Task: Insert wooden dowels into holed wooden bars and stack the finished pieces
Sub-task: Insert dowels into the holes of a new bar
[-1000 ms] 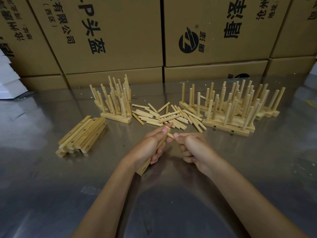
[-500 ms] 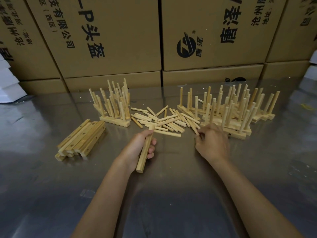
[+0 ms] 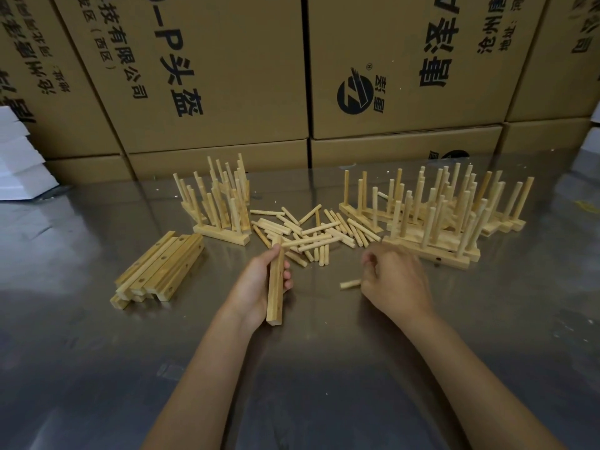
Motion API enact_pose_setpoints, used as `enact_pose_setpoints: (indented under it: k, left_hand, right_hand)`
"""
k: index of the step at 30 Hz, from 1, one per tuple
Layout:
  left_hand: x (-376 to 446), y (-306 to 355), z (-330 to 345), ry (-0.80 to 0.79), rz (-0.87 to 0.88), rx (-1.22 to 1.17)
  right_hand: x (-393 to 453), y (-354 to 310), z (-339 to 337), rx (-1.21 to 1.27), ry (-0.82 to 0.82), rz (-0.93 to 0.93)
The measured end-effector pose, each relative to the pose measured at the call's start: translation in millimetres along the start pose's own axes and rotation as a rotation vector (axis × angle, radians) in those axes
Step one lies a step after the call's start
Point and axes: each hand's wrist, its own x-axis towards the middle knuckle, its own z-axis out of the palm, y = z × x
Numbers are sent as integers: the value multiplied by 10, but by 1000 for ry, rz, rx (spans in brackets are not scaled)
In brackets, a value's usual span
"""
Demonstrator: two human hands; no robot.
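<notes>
head view: left hand (image 3: 259,285) grips one holed bar (image 3: 275,284) upright on the counter (image 3: 97,352); right hand (image 3: 394,280) pinches one dowel (image 3: 350,283). two finished stacks (image 3: 431,219) flank the loose dowels (image 3: 311,237).

The right hand (image 3: 397,280) has blurred fingers (image 3: 370,259), so how they curl cannot be told; the dowel (image 3: 350,284) sticks out beside them, its far end hidden under the palm. The wooden bar (image 3: 275,284) is partly covered by the left hand (image 3: 256,287), whose fingertips (image 3: 287,276) wrap its far side, hiding its holes
</notes>
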Motion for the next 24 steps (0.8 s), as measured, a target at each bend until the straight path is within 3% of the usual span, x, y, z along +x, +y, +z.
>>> enact_pose_setpoints:
  k: [7,11,13,18,24]
  left_hand:
    - [42,-3,-14,-3,20,-81]
    - [59,-4,-29,-8,22,-99]
    - [63,-8,-21,-2,20,-94]
    - [64,-14,-6,-1,17,-70]
    - [72,-18,-5,15,14,-64]
  right_hand:
    - [-49,-50,34,12,-246,-139]
    - [85,118,-259,377,-454,19]
    - [81,152,-266,437,-498,61]
    - [-121,-64,205,-83,-165,-73]
    - [-28,-24,292,71,-20,-40]
